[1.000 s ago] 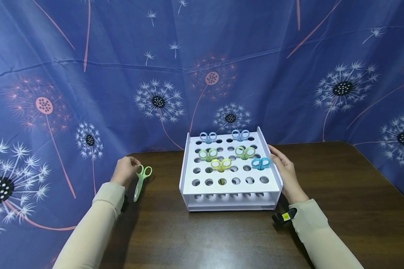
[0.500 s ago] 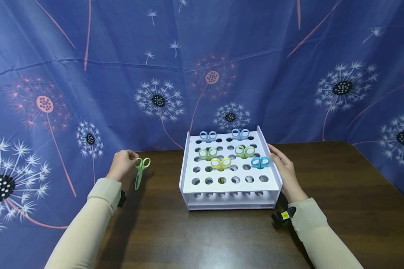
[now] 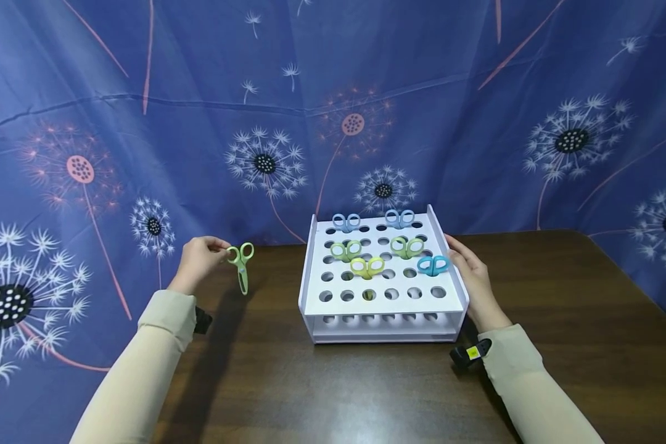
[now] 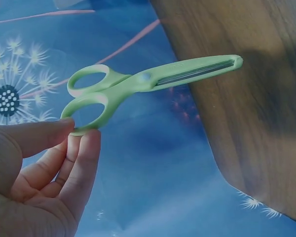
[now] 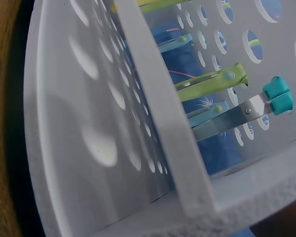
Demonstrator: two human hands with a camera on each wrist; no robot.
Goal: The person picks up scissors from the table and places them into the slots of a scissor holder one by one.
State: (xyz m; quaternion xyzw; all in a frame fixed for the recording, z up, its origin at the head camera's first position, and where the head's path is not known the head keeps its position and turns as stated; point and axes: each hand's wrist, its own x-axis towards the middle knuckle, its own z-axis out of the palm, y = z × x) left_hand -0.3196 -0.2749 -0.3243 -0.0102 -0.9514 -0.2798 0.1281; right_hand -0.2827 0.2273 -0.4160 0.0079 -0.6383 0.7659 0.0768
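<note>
My left hand [image 3: 202,259] pinches a pair of light green scissors [image 3: 242,274] by the rim of one handle loop, between thumb and fingertips. The scissors [image 4: 138,81] are in the air left of the rack, tip downward in the head view. My right hand [image 3: 474,280] lies along the right side wall of a white two-tier rack [image 3: 383,311], its fingers reaching back along the outside. In the right wrist view that hand is nearly all hidden behind the rack wall.
Several scissors stand handles-up in the rack's holes: light blue [image 3: 346,227], green [image 3: 407,253], yellow [image 3: 367,272] and teal [image 3: 433,271]. The brown table [image 3: 288,388] ends at the back against a blue dandelion-patterned cloth [image 3: 200,148].
My left hand has risen and carried the green scissors up and slightly away from me, and they now hang more upright. My right hand stays at the rack's side.
</note>
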